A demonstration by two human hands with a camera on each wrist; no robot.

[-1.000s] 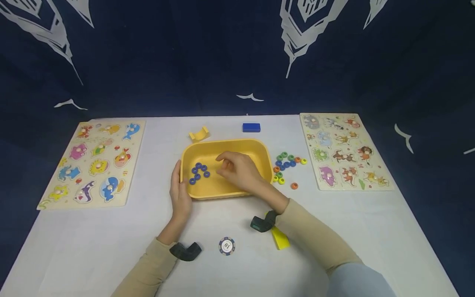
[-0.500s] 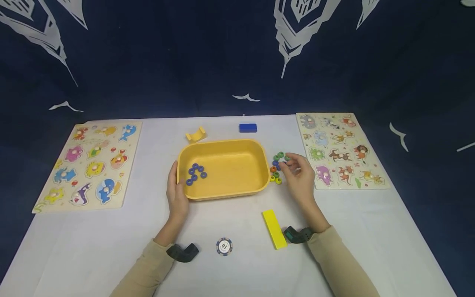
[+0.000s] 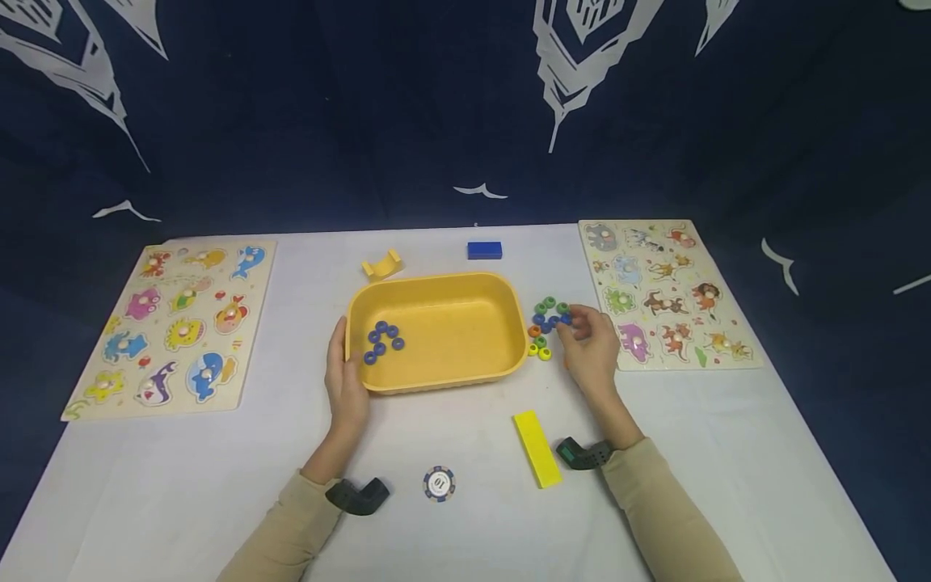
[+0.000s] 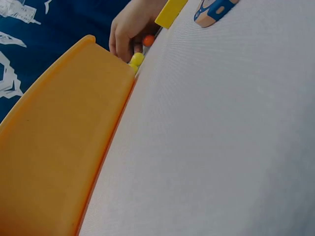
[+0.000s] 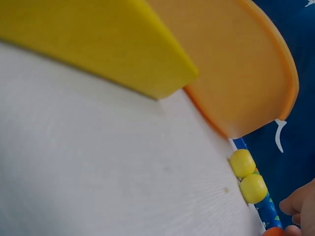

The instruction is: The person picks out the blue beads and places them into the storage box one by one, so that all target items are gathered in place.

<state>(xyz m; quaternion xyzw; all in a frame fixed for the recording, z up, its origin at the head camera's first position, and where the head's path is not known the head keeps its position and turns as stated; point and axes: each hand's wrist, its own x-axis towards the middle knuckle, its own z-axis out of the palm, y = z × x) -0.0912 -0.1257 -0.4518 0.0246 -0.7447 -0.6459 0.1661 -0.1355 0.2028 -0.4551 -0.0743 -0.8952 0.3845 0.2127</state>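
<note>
My left hand (image 3: 346, 384) holds the yellow tray (image 3: 451, 378) at its left end, fingers along the outer wall and thumb at the rim. Several blue beads (image 3: 380, 349) lie in the tray's left part. Beyond its right end, my right hand (image 3: 592, 347) pinches a blue bead (image 3: 565, 319) between thumb and forefinger. Other blue beads, green beads (image 3: 549, 302), an orange bead (image 3: 534, 331) and yellow beads (image 3: 545, 354) lie beside it. In the right wrist view, the yellow beads (image 5: 253, 189) are close to the fingertips (image 5: 290, 206); the pinched bead is unclear there.
Animal puzzle boards stand left (image 3: 160, 331) and right (image 3: 672, 299). Behind the tray lie a yellow curved block (image 3: 382, 265) and a blue block (image 3: 484, 250). In front are a yellow bar (image 3: 537, 449) and a poker chip (image 3: 440, 483).
My right hand has moved from above the tray out to the beads on the right, then shifted slightly further right. My left hand has stayed at the tray.
</note>
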